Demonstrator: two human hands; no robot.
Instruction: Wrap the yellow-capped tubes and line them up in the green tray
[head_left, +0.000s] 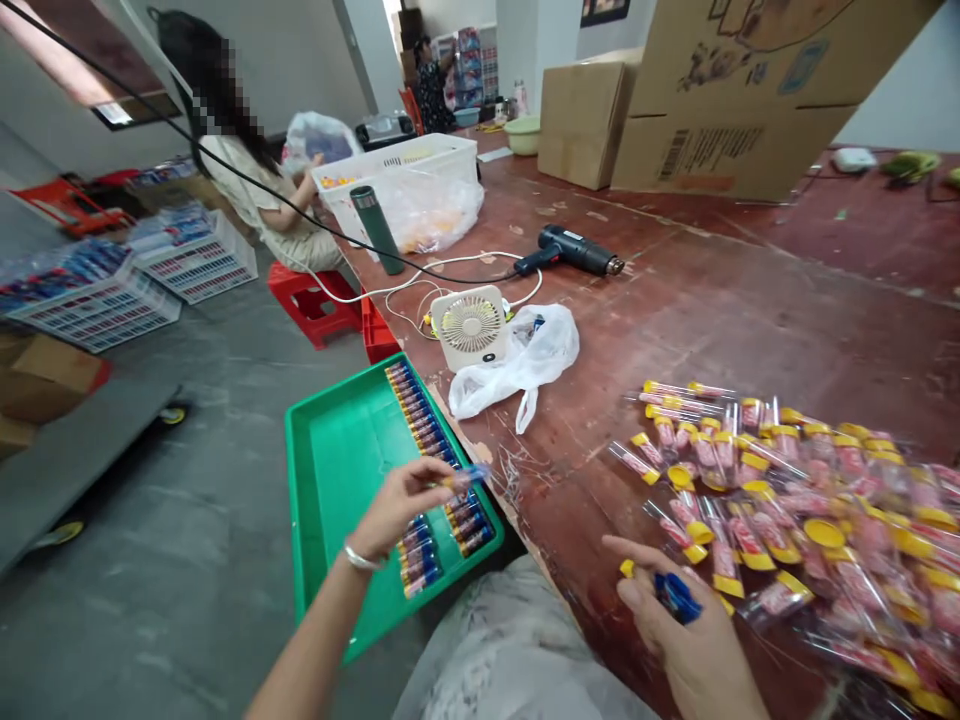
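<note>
Many yellow-capped tubes (pixel 772 525) lie beside the right hand (pixel 682 635).

You've a shiny silvery bangle (pixel 363 557) on yr L wrist, L forearm (pixel 311 625) bare, & a pale grey-white garment (pixel 499 640) w/ faint patterning over yr lap.

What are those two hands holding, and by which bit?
The left hand pinches a small bluish thing by one end. The right hand holds a dark blue thing; its gripped part is unclear.
</note>
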